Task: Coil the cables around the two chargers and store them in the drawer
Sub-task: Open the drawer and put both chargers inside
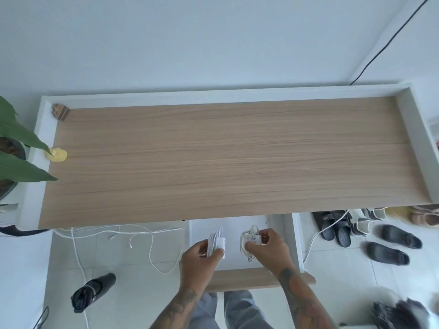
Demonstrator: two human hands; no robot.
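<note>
Head view looks straight down on a long wooden tabletop [225, 157], with an open drawer [294, 243] pulled out from under its near edge. Both hands are over the drawer's white inside, set apart from each other, each holding one charger.

The left hand [199, 260] pinches the left charger [216, 244] between thumb and fingers. Its cable looks wound snugly round the white block, with a short loop sticking out at the far end. The right hand [268, 245] holds the right charger [255, 239] from the near-right side, fingers curled round it. That cable [244, 245] is looser: several wide loops hang out on the left of the block and trail toward the near side.

Gripping each block across its wraps probably keeps the coils from springing open while they are lowered. Whether either charger already touches the drawer floor cannot be told from above. Judging by this, coiling is done, or close to it for the right one, and setting both down and shutting the drawer is what remains. The loose loops on the right could catch on the drawer front [249, 279] or spill over as it closes.

Off to the left, other white cords [133, 236] lie across the tiled floor, apart from the drawer. Shoes [389, 238] sit on the floor to the right, and a plant [21, 148] stands at the far-left end of the table.
</note>
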